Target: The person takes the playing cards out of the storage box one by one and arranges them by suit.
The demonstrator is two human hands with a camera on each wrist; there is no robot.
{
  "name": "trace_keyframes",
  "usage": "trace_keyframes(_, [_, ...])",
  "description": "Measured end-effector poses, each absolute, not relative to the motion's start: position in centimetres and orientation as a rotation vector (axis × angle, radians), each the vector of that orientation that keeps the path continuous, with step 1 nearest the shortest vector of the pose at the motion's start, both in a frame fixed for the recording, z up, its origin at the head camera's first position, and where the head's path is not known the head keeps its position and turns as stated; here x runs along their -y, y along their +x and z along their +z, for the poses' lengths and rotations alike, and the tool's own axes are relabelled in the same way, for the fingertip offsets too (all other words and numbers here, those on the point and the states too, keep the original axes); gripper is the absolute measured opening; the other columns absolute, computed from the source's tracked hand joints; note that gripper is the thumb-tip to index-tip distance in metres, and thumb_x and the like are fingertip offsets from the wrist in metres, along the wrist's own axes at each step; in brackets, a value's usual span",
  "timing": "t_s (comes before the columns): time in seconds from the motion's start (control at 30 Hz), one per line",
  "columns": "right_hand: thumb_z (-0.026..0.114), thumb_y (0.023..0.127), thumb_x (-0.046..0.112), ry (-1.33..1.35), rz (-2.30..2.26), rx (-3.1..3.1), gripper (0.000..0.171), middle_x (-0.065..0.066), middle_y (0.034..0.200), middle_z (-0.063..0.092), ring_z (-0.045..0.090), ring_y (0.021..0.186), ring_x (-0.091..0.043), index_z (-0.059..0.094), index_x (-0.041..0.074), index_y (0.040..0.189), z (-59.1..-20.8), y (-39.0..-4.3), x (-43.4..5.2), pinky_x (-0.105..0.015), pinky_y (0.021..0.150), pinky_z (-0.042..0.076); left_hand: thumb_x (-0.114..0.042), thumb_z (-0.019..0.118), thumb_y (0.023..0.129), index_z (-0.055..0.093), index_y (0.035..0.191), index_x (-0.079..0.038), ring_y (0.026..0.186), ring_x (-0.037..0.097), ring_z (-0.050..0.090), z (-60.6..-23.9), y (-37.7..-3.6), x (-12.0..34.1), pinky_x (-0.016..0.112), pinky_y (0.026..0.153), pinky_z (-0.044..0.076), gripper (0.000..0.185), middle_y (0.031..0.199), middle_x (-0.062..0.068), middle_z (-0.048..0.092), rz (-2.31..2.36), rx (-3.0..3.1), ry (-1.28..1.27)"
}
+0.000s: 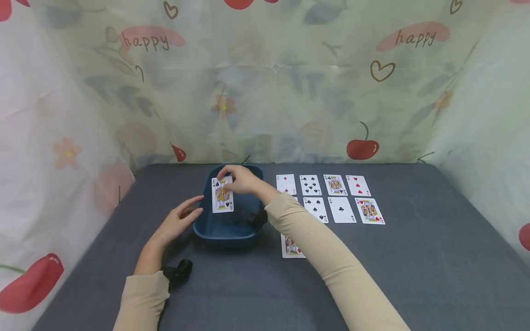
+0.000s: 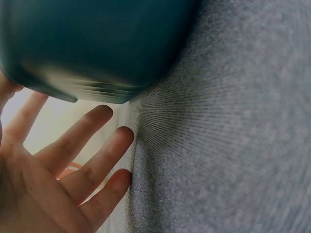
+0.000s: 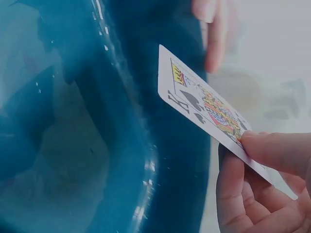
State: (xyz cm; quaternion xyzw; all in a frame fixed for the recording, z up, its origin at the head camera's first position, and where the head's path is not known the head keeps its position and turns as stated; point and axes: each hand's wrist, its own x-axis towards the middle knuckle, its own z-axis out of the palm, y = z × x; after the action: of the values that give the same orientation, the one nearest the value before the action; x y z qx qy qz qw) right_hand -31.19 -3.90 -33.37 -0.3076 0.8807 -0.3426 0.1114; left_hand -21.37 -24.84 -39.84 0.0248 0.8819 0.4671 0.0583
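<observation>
My right hand (image 1: 245, 179) pinches a king of spades playing card (image 3: 204, 104) between thumb and fingers. The card is held face up over the left part of a dark blue plastic basin (image 1: 225, 239). In the right wrist view the thumb (image 3: 272, 148) lies on the card's face, with curled fingers underneath. My left hand (image 1: 175, 224) is at the basin's left side, its fingertips by the rim. Its fingers (image 2: 77, 133) are spread and fairly straight in the left wrist view, close to the basin's outer wall (image 2: 97, 43); firm contact cannot be made out.
Right of the basin, face-up cards lie in rows, among them an ace of clubs (image 1: 342, 210) and a red-suit king (image 1: 370, 211). My right sleeve (image 1: 323, 248) partly covers a lower face card (image 1: 291, 247). Patterned curtains (image 1: 273, 92) stand behind the grey tabletop (image 1: 434, 257).
</observation>
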Motion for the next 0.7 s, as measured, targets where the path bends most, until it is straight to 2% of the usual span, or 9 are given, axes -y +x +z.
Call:
trace_keyframes(0.13, [0.062, 0.089, 0.012, -0.908, -1.055, -2.576, 0.026, -0.010, 0.117, 0.061, 0.059, 0.087, -0.018, 0.061, 0.011, 0.115, -33.0, -31.3, 2.6, -0.021, 0.071, 0.048, -0.046, 0.046, 0.095, 0.031, 0.146, -0.022, 0.134, 0.040, 0.038, -39.9, -21.4, 24.8, 0.059, 0.106, 0.032, 0.059, 0.150, 0.018, 0.032, 1.413, -2.679, 0.063])
trace_keyframes(0.4, [0.063, 0.087, 0.008, -0.907, -1.195, -2.529, 0.025, -0.014, 0.108, 0.065, 0.059, 0.075, -0.014, 0.061, 0.006, 0.112, -33.0, -31.3, -0.6, -0.019, 0.065, 0.049, -0.042, 0.047, 0.096, 0.031, 0.146, -0.020, 0.133, 0.040, 0.039, -39.9, -21.2, 24.8, 0.059, 0.106, 0.032, 0.057, 0.148, 0.021, 0.035, 1.419, -2.695, 0.106])
trace_keyframes(0.7, [0.062, 0.088, 0.010, -0.876, -1.235, -2.522, 0.026, -0.015, 0.108, 0.067, 0.060, 0.076, -0.013, 0.061, 0.006, 0.113, -33.1, -30.9, -4.3, -0.021, 0.066, 0.049, -0.040, 0.046, 0.097, 0.030, 0.147, -0.021, 0.133, 0.040, 0.038, -39.9, -21.1, 25.0, 0.059, 0.105, 0.033, 0.056, 0.148, 0.021, 0.035, 1.429, -2.686, 0.146])
